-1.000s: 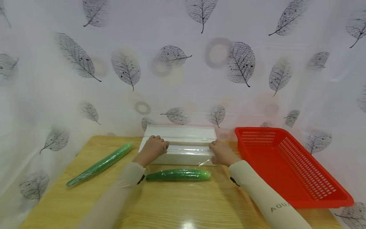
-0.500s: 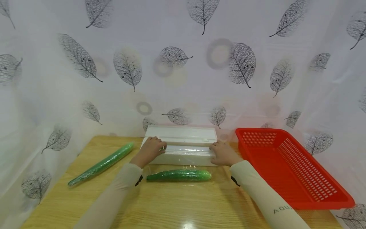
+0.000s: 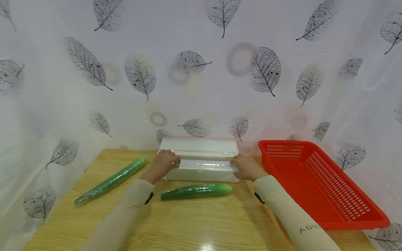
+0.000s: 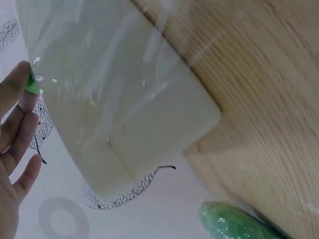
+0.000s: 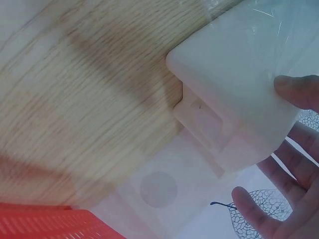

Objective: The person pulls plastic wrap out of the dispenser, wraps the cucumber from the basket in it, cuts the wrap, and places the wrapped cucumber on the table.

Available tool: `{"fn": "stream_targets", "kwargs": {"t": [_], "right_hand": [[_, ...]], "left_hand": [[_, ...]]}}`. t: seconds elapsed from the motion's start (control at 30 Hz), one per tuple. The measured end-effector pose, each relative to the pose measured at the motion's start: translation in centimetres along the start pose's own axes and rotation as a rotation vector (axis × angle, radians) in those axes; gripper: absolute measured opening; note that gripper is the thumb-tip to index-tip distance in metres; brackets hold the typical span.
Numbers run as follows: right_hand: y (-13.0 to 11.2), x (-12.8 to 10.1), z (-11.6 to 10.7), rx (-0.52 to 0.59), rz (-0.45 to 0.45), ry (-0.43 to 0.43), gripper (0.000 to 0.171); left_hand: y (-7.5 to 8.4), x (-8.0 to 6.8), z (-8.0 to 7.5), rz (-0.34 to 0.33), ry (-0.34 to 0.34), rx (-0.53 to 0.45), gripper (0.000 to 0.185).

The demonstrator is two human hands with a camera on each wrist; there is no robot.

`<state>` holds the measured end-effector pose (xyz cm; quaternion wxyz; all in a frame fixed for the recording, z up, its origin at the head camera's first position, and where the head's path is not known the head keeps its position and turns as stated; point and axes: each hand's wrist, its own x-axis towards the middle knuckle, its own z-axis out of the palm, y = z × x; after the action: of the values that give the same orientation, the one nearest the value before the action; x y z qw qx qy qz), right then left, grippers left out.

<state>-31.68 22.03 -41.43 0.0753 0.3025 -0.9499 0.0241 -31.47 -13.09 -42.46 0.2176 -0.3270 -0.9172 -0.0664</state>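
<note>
An opened white cling film box (image 3: pixel 201 174) lies at the back of the table, its lid (image 3: pixel 201 144) tipped up and a roll (image 3: pixel 204 163) inside. Clear cling film (image 4: pixel 114 55) hangs over the front wall, creased and shiny. My left hand (image 3: pixel 162 165) pinches the film at the box's left part, where a small green piece (image 4: pixel 33 83) shows by the fingertips. At the right end my right hand (image 3: pixel 246 168) holds the film, its thumb (image 5: pixel 294 91) against the box wall and the other fingers spread behind. In front lies a green cucumber (image 3: pixel 196 191).
A second cucumber (image 3: pixel 111 181), wrapped in film, lies slanted on the left of the wooden table (image 3: pixel 194 223). The red plastic basket (image 3: pixel 355 195) stands on the right. A curtain with leaf prints (image 3: pixel 194 87) hangs behind the table.
My left hand has slid a little left along the box. The right hand stays at its end. The near cucumber has tilted slightly, and the crumpled film by the right hand looks smoother.
</note>
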Motion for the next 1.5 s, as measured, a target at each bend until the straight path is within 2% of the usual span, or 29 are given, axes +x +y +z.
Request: {"fn": "stream_targets", "kwargs": {"t": [0.27,0.47,0.63,0.8,0.97,1.1,1.2,1.27,1.33,1.4,1.5], "right_hand": [[-0.3,-0.2,-0.5,0.012,0.026,-0.027,0.035],[-0.4,-0.3,-0.7,0.023,0.018,-0.016,0.035],[-0.4,-0.2,-0.5,0.034,-0.004,-0.006,0.034],[-0.5,-0.1,-0.4,0.046,0.014,-0.033,0.035],[-0.4,-0.1,-0.6,0.043,0.012,-0.036,0.035],[-0.4,-0.1,-0.7,0.046,0.003,-0.033,0.035],[-0.4,-0.1,-0.8,0.055,0.005,-0.05,0.035],[-0.4,-0.1,-0.8,0.06,0.007,-0.061,0.035],[-0.3,0.0,-0.9,0.064,0.011,-0.066,0.035],[-0.3,0.1,-1.0,0.067,0.013,-0.066,0.035],[-0.3,0.3,-1.1,0.078,0.018,-0.071,0.034]], "left_hand": [[-2.0,-1.3,-0.9,0.003,-0.012,0.018,0.014],[-3.4,-2.5,-1.8,-0.006,-0.027,0.053,0.015],[-4.0,-2.8,-2.4,-0.02,-0.049,0.026,0.014],[-4.6,-3.4,-3.1,-0.08,-0.078,-0.001,0.015],[-4.5,-3.4,-3.5,-0.073,-0.101,-0.02,0.014],[-2.9,-3.2,-3.4,-0.113,-0.081,0.051,0.017],[0.0,-3.0,-3.2,-0.107,-0.027,0.082,0.026],[2.4,-2.8,-2.7,-0.052,-0.009,0.055,0.032],[4.8,-2.6,-2.2,0.025,-0.049,0.025,0.036],[6.8,-2.5,-1.4,0.084,-0.134,-0.002,0.041],[8.5,-2.5,-0.2,0.105,-0.271,-0.002,0.05]]}}
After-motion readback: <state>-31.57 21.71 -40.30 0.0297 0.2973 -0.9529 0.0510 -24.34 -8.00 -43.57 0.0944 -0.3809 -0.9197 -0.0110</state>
